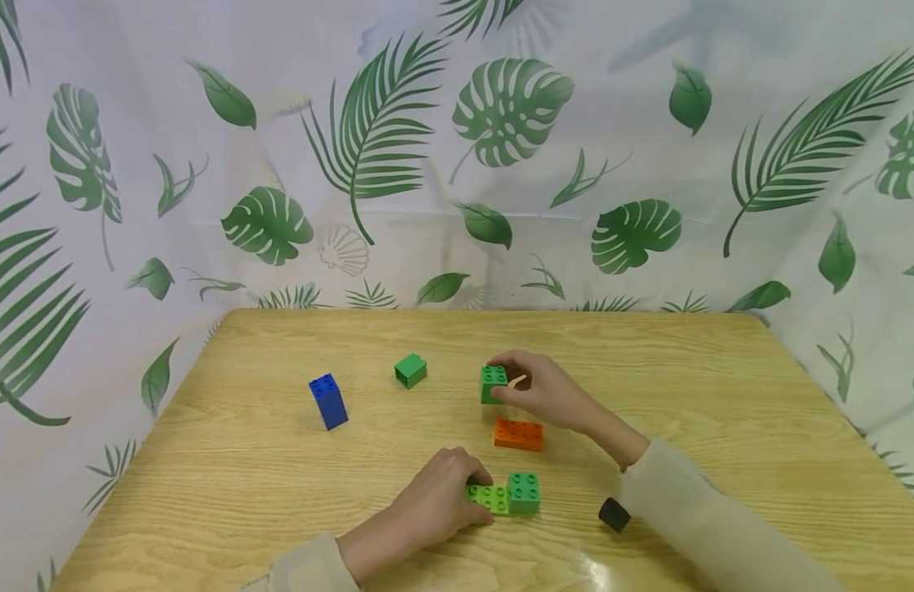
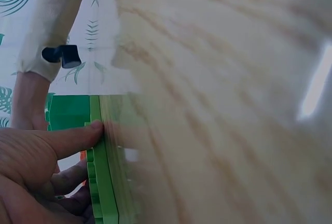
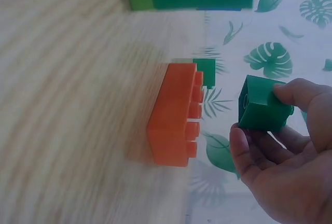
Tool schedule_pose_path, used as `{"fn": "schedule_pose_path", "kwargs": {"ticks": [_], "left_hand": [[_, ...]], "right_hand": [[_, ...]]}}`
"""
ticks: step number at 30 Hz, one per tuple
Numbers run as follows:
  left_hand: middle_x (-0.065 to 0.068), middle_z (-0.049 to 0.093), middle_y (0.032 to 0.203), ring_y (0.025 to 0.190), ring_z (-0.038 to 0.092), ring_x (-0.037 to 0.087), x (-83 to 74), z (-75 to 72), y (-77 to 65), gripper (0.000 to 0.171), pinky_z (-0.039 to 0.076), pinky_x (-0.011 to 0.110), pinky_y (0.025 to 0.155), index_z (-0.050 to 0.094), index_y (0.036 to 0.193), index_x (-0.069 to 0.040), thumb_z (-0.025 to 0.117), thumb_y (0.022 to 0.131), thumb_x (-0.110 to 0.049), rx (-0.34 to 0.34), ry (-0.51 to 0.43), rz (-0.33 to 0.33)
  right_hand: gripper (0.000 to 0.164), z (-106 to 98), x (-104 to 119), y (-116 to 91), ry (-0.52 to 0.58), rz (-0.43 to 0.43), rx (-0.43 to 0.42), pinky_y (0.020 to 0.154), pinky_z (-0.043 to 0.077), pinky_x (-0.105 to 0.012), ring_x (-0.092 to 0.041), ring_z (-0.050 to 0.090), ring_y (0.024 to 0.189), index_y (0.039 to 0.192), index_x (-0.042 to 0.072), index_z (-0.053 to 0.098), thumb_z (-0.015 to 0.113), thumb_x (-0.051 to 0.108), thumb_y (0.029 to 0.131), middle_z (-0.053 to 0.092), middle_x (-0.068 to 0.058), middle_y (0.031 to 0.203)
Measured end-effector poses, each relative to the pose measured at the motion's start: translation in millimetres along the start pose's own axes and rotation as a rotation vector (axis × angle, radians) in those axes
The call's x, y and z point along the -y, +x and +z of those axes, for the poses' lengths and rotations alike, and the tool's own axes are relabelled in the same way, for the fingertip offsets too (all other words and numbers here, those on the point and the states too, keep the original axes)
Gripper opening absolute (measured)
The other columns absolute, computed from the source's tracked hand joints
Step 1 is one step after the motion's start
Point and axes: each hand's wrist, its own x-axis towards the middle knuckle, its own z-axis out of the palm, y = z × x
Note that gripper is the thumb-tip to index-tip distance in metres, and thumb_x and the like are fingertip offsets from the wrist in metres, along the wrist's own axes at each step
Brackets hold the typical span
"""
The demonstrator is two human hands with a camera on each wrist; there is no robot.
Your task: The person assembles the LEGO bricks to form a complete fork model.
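Note:
My left hand (image 1: 438,497) pinches the left end of a light green flat toy-block plate (image 1: 494,499), thumb along the near side and fingers on the far side. A green four-stud block (image 1: 523,492) sits on the plate's right end. Farther back, my right hand (image 1: 547,390) holds another green block (image 1: 492,385) between thumb and fingers. In the right wrist view that held block (image 3: 264,103) is raised off the table, its hollow underside facing the table. Between the two hands lies an orange block (image 1: 519,436), studs up.
To the left stands a tall blue block (image 1: 328,401). A green block (image 1: 410,371) lies on its side toward the back of the wooden table (image 1: 228,493). Leaf-printed cloth (image 1: 413,164) hangs behind and at both sides. A small black device (image 2: 65,55) is fixed to the right sleeve.

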Motion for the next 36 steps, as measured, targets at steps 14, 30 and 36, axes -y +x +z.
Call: {"fn": "schedule_pose_path", "kwargs": {"ticks": [14, 30, 36], "left_hand": [[-0.005, 0.065, 0.098, 0.093, 0.056, 0.010, 2.5, 0.5, -1.5, 0.034, 0.049, 0.026, 0.082, 0.079, 0.108, -0.010, 0.092, 0.079, -0.022, 0.012, -0.002, 0.008], [-0.002, 0.065, 0.112, 0.106, 0.055, 0.016, 14.1, -10.8, -15.4, 0.061, 0.050, 0.036, 0.095, 0.070, 0.128, -0.007, 0.092, 0.077, -0.033, -0.012, 0.014, -0.066], [-0.001, 0.066, 0.112, 0.106, 0.056, 0.018, 24.6, -19.9, -26.0, 0.059, 0.050, 0.038, 0.093, 0.071, 0.127, -0.006, 0.092, 0.079, -0.031, -0.019, 0.008, -0.064]], "right_hand": [[0.036, -3.8, 22.8, -40.7, -0.013, -0.014, 0.021, 0.088, 0.055, -0.031, -0.024, 0.064, 0.101, 0.129, 0.001, 0.064, 0.074, 0.015, 0.097, 0.069, -0.002, 0.110], [0.037, 2.6, 32.7, -57.7, -0.021, -0.042, -0.003, 0.085, 0.056, -0.032, -0.021, 0.066, 0.097, 0.128, 0.000, 0.064, 0.075, 0.016, 0.097, 0.069, -0.005, 0.115], [0.038, 8.5, 37.1, -64.2, -0.028, -0.096, -0.015, 0.085, 0.057, -0.034, -0.022, 0.066, 0.100, 0.133, -0.001, 0.063, 0.073, 0.013, 0.098, 0.068, -0.010, 0.123]]}}
